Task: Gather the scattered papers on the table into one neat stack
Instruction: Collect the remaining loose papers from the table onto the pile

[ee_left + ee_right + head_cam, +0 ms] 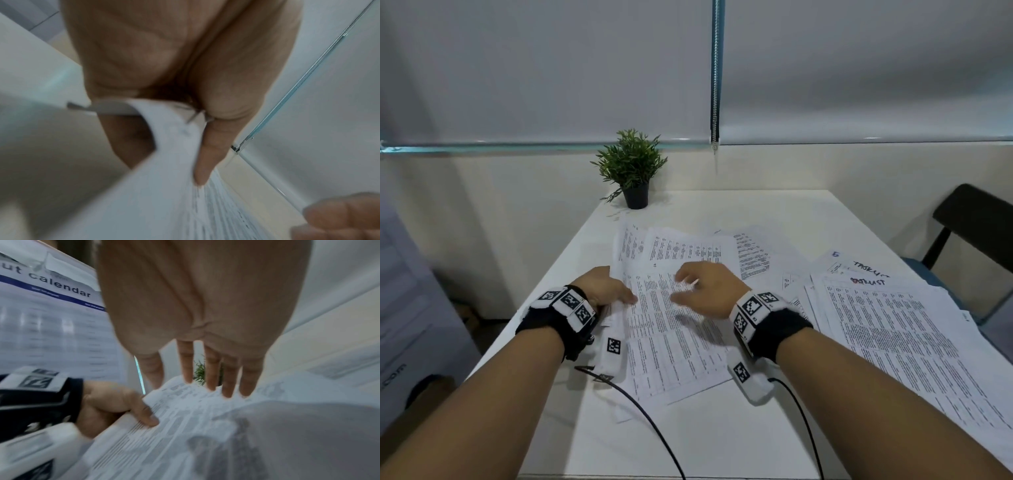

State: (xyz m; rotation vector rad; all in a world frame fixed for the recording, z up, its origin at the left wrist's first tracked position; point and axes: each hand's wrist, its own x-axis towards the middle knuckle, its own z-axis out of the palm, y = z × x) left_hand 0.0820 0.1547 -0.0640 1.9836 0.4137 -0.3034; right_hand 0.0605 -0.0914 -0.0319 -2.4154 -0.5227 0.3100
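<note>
Printed sheets lie scattered over the white table (pixel 705 435). The nearest printed sheet (pixel 671 335) sits at the table's left side, and my left hand (pixel 607 289) pinches its left edge, thumb on top and fingers underneath. The left wrist view shows that thumb (pixel 207 155) pressing the paper (pixel 156 186) against the fingers. My right hand (pixel 702 291) hovers just above the same sheet with its fingers spread and straight, holding nothing. In the right wrist view these fingers (pixel 211 369) point over the sheet (pixel 185 421). More papers (pixel 688 250) lie behind, and a larger pile (pixel 900 329) spreads to the right.
A small potted plant (pixel 631 171) stands at the table's far left corner. A black chair (pixel 976 226) is at the right. Two black cables (pixel 650 425) run from my wrists across the near table. A wall calendar (pixel 51 318) hangs at the left.
</note>
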